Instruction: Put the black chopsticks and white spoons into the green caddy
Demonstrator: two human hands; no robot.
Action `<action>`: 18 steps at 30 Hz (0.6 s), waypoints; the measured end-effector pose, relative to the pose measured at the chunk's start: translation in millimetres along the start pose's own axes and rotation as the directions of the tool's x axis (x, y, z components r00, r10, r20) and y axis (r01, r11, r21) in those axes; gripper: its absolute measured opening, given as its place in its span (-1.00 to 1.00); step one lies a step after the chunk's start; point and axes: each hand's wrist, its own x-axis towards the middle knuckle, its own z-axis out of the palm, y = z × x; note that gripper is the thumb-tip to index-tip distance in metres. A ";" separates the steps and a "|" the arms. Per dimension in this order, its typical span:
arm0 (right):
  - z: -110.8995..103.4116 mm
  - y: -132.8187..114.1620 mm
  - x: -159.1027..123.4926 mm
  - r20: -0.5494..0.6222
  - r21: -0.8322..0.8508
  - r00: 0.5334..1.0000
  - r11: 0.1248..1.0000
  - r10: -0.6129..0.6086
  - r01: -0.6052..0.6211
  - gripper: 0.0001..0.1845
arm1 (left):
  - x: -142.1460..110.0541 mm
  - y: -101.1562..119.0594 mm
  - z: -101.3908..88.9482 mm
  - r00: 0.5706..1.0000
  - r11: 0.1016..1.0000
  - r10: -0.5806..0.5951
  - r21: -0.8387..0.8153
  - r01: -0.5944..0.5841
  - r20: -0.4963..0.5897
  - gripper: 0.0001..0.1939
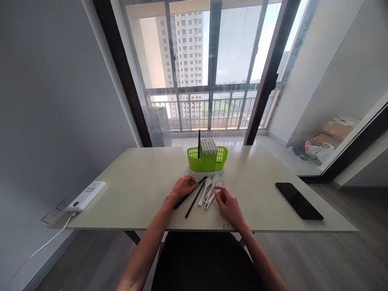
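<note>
A green cutlery holder point(207, 159) with a white insert stands at the middle back of the white table point(136, 190); one black chopstick point(199, 143) stands upright in it. In front of it lie black chopsticks point(195, 197) and several white spoons point(209, 189). My left hand point(183, 186) rests with curled fingers on a black chopstick and seems to grip it. My right hand point(227, 204) hovers beside the handles of the spoons, fingers bent and apart, holding nothing that I can see.
A white power bank point(86, 195) with a cable lies at the table's left edge. A black phone point(298, 200) lies at the right. Behind the table is a glass balcony door. A dark chair seat point(203, 258) is below me.
</note>
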 end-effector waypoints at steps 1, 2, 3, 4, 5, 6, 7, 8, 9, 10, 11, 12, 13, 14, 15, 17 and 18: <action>-0.1 -0.1 0.0 0.002 0.001 1.000 1.000 0.001 -0.001 -0.61 | 0.2 -0.6 0.6 1.000 1.000 0.002 0.002 -0.002 -0.005 -0.73; -0.2 -0.3 0.0 0.003 0.003 1.000 1.000 0.002 -0.002 -0.61 | 0.4 -1.4 1.3 1.000 1.000 0.004 0.005 -0.003 -0.011 -0.74; -0.3 -0.5 0.0 0.004 0.004 1.000 1.000 0.002 -0.002 -0.61 | 0.5 -2.3 2.1 1.000 1.000 0.004 0.008 -0.004 -0.017 -0.75; -0.5 -0.8 0.0 0.004 0.005 1.000 1.000 0.002 -0.002 -0.61 | 0.6 -3.3 2.9 1.000 1.000 0.004 0.012 -0.003 -0.022 -0.75; -0.7 -1.1 0.0 0.004 0.007 1.000 1.000 0.003 -0.003 -0.61 | 0.7 -4.2 3.7 1.000 1.000 0.003 0.017 -0.002 -0.027 -0.75; -0.9 -1.3 -0.1 0.004 0.008 1.000 1.000 0.003 -0.003 -0.60 | 0.7 -5.1 4.5 1.000 1.000 0.002 0.022 -0.001 -0.031 -0.76; -1.0 -1.6 -0.2 0.005 0.009 1.000 1.000 0.004 -0.004 -0.60 | 0.8 -5.9 5.0 0.999 1.000 0.001 0.027 0.000 -0.034 -0.75; -1.1 -1.8 -0.3 0.006 0.011 1.000 1.000 0.005 -0.005 -0.60 | 0.8 -6.5 5.4 0.999 0.999 0.001 0.034 0.000 -0.037 -0.75; -1.2 -2.0 -0.4 0.007 0.012 1.000 1.000 0.006 -0.006 -0.60 | 0.8 -6.9 5.5 0.999 0.999 0.002 0.041 0.000 -0.039 -0.75; -1.2 -2.0 -0.5 0.007 0.013 1.000 1.000 0.006 -0.007 -0.60 | 0.8 -7.1 5.5 0.999 0.999 0.002 0.050 0.000 -0.041 -0.75; -1.1 -2.0 -0.5 0.008 0.014 1.000 1.000 0.007 -0.007 -0.61 | 0.7 -7.1 5.4 0.999 0.998 0.002 0.059 0.000 -0.042 -0.74; -1.0 -1.8 -0.5 0.008 0.014 1.000 1.000 0.007 -0.007 -0.61 | 0.6 -7.0 5.2 0.999 0.998 0.002 0.068 0.001 -0.044 -0.74; -0.8 -1.6 -0.4 0.007 0.013 1.000 1.000 0.007 -0.008 -0.61 | 0.5 -6.8 4.9 0.999 0.997 0.001 0.078 0.003 -0.045 -0.74; -0.7 -1.4 -0.2 0.006 0.012 1.000 1.000 0.007 -0.007 -0.61 | 0.4 -6.4 4.6 0.999 0.996 0.000 0.089 0.004 -0.047 -0.74; -0.6 -1.2 -0.1 0.005 0.012 1.000 1.000 0.007 -0.007 -0.60 | 0.2 -6.1 4.3 0.999 0.995 0.000 0.100 0.005 -0.050 -0.74; -0.6 -1.1 0.0 0.004 0.012 1.000 1.000 0.008 -0.008 -0.59 | -0.3 -5.4 3.7 0.998 0.993 0.001 0.122 0.005 -0.055 -0.75; -0.7 -1.3 -0.1 0.004 0.013 1.000 1.000 0.008 -0.008 -0.59 | -0.6 -5.2 3.4 0.998 0.991 0.003 0.133 0.005 -0.057 -0.75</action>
